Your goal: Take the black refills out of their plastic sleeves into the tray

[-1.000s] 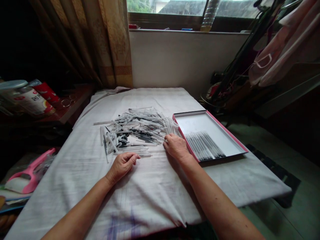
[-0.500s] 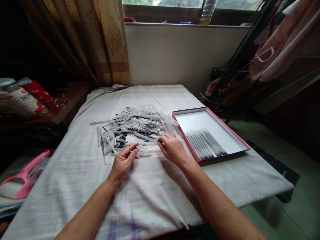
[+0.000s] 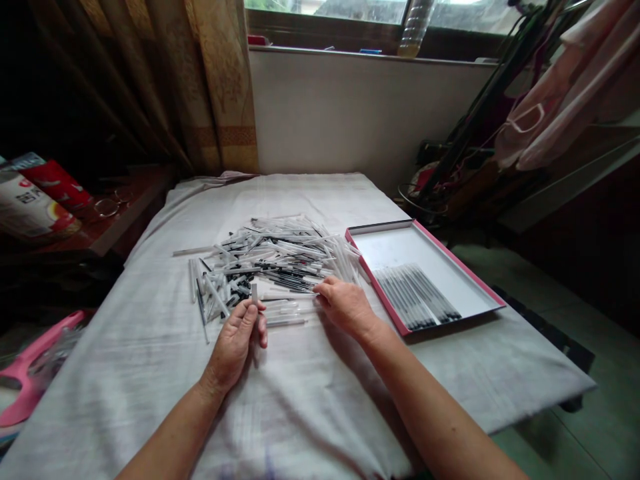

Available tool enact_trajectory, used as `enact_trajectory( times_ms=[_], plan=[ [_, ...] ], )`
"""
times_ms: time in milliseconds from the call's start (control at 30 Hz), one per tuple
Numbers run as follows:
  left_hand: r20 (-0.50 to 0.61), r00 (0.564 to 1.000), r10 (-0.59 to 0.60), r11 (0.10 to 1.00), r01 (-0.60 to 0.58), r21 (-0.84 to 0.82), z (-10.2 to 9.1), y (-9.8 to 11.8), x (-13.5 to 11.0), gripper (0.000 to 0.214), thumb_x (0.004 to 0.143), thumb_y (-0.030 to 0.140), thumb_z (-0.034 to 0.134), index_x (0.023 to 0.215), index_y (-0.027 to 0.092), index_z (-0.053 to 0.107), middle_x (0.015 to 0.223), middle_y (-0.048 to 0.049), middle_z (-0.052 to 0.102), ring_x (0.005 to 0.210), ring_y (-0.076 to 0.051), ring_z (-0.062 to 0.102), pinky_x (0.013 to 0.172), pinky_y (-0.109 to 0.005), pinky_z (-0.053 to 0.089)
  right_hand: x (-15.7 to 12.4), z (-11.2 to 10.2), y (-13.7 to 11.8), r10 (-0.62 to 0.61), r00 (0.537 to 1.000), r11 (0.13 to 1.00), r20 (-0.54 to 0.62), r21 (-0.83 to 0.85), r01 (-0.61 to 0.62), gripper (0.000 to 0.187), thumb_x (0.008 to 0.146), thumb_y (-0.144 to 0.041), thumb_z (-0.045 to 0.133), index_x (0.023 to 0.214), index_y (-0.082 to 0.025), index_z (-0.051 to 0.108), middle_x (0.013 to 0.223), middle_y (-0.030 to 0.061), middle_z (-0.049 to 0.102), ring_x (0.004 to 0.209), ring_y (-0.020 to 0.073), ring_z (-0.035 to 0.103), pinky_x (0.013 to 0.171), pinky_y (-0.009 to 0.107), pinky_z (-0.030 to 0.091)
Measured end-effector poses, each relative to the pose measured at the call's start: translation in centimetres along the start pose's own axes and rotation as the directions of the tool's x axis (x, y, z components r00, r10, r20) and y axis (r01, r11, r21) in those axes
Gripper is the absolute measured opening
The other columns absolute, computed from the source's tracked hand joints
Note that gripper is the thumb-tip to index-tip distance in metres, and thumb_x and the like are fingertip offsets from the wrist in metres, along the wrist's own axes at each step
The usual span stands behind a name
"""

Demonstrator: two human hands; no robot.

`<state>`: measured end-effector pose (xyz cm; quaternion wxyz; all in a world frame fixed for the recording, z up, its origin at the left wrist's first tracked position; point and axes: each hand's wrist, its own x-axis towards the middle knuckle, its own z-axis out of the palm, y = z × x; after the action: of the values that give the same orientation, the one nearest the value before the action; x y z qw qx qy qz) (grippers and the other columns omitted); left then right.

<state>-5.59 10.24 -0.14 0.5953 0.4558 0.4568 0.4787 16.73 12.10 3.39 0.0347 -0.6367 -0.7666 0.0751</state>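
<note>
Between the thumb and fingers of my left hand (image 3: 235,343), a translucent pen barrel (image 3: 255,293) stands nearly upright. My right hand (image 3: 345,305) is closed in a pinch at the near right edge of a loose pile of pen parts (image 3: 280,250). What its fingertips hold is too small to make out. Clear barrels, thin dark refills and black caps are mixed in the pile. A few clear pieces (image 3: 285,321) lie flat between my hands. To the right, a shallow pink-edged box (image 3: 390,243) holds a neat row of pens (image 3: 413,297), black ends toward me.
A wrinkled pale cloth (image 3: 150,360) covers the table. At the left, a dark red side table (image 3: 113,227) bears a labelled jar (image 3: 35,207) and glasses (image 3: 107,208). A pink-handled object (image 3: 35,367) sits lower left. Pink cloth (image 3: 550,113) hangs at the right.
My left hand, open with nothing in it before, now grips a pen barrel and has shifted slightly left and down. My right hand stays pinched near the pile's edge.
</note>
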Motion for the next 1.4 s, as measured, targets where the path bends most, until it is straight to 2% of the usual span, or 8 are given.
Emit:
enact_trajectory(
  times_ms=[267,767,867,967,1067,1167,1267,1400],
  plan=[
    [0.009,0.999,-0.053,0.999,0.053,-0.007,0.1,-0.1,0.3,0.047,0.074,0.060,0.068,0.095,0.019,0.061,0.066,0.0043,0.054,0.046,-0.006,0.048,0.039,-0.016,0.036,1.0,0.1,-0.2,0.030,0.998,0.994,0.049,-0.108,-0.025,0.025,0.094,-0.028,0.047,0.099,-0.022,0.070,0.103,0.0084,0.068,0.084,0.0213,0.067,0.069,0.030,0.048],
    [0.047,0.993,-0.111,0.993,0.109,0.046,0.2,0.3,0.2,0.051,0.072,0.057,0.072,0.103,0.017,0.064,0.072,0.0015,0.059,0.049,-0.007,0.050,0.040,-0.017,0.037,0.1,-0.5,1.2,-0.088,0.992,0.985,0.090,-0.140,0.100,0.026,0.095,-0.024,0.044,0.096,-0.021,0.070,0.098,0.0090,0.069,0.083,0.0203,0.067,0.069,0.027,0.045],
    [0.051,0.992,-0.113,0.993,0.110,0.048,0.1,0.2,0.2,0.051,0.071,0.057,0.072,0.103,0.018,0.064,0.071,0.0016,0.059,0.049,-0.007,0.051,0.040,-0.017,0.037,-0.3,-0.3,2.1,-0.069,0.997,0.994,0.034,-0.085,0.072,0.023,0.093,-0.024,0.046,0.095,-0.022,0.070,0.098,0.0080,0.068,0.079,0.0190,0.065,0.067,0.027,0.044],
    [0.052,0.991,-0.120,0.991,0.117,0.061,0.1,0.1,0.2,0.052,0.071,0.057,0.073,0.105,0.018,0.065,0.071,0.0013,0.060,0.050,-0.008,0.052,0.041,-0.017,0.038,-0.3,0.5,2.9,-0.034,0.996,0.988,-0.084,0.150,0.047,0.018,0.087,-0.020,0.050,0.093,-0.021,0.067,0.095,0.0053,0.068,0.074,0.0157,0.061,0.066,0.026,0.042],
    [0.056,0.992,-0.113,0.988,0.106,0.113,0.2,0.1,0.3,0.052,0.071,0.055,0.073,0.107,0.017,0.068,0.071,0.0005,0.062,0.050,-0.009,0.052,0.042,-0.019,0.039,0.0,1.3,2.5,0.027,0.983,0.816,-0.184,0.571,0.085,0.009,0.081,-0.019,0.052,0.082,-0.019,0.062,0.077,0.0004,0.063,0.066,0.0127,0.056,0.062,0.024,0.041],
    [0.075,0.993,-0.087,0.978,0.071,0.196,0.3,0.0,0.3,0.050,0.071,0.052,0.073,0.107,0.017,0.072,0.070,-0.0004,0.063,0.048,-0.009,0.051,0.042,-0.020,0.038,0.3,1.8,0.8,0.078,0.986,0.416,-0.148,0.904,0.103,0.010,0.078,-0.029,0.058,0.075,-0.020,0.057,0.065,-0.0033,0.056,0.059,0.0114,0.054,0.056,0.023,0.041],
    [0.102,0.992,-0.071,0.963,0.041,0.267,0.4,-0.1,0.1,0.045,0.073,0.048,0.072,0.106,0.017,0.074,0.070,-0.0008,0.064,0.047,-0.008,0.050,0.043,-0.020,0.038,0.3,1.8,-1.1,0.120,0.992,0.079,-0.043,0.996,0.033,0.019,0.074,-0.037,0.064,0.077,-0.020,0.058,0.066,-0.0030,0.058,0.059,0.0116,0.057,0.048,0.020,0.038],
    [0.120,0.992,-0.034,0.953,-0.005,0.303,0.5,-0.3,0.0,0.041,0.076,0.045,0.070,0.106,0.018,0.075,0.069,-0.0013,0.065,0.048,-0.009,0.050,0.044,-0.020,0.039,0.0,1.7,-2.7,0.116,0.993,-0.051,-0.006,0.999,0.012,0.021,0.071,-0.036,0.068,0.081,-0.019,0.061,0.072,-0.0010,0.063,0.065,0.0126,0.062,0.046,0.018,0.040]
  ],
)
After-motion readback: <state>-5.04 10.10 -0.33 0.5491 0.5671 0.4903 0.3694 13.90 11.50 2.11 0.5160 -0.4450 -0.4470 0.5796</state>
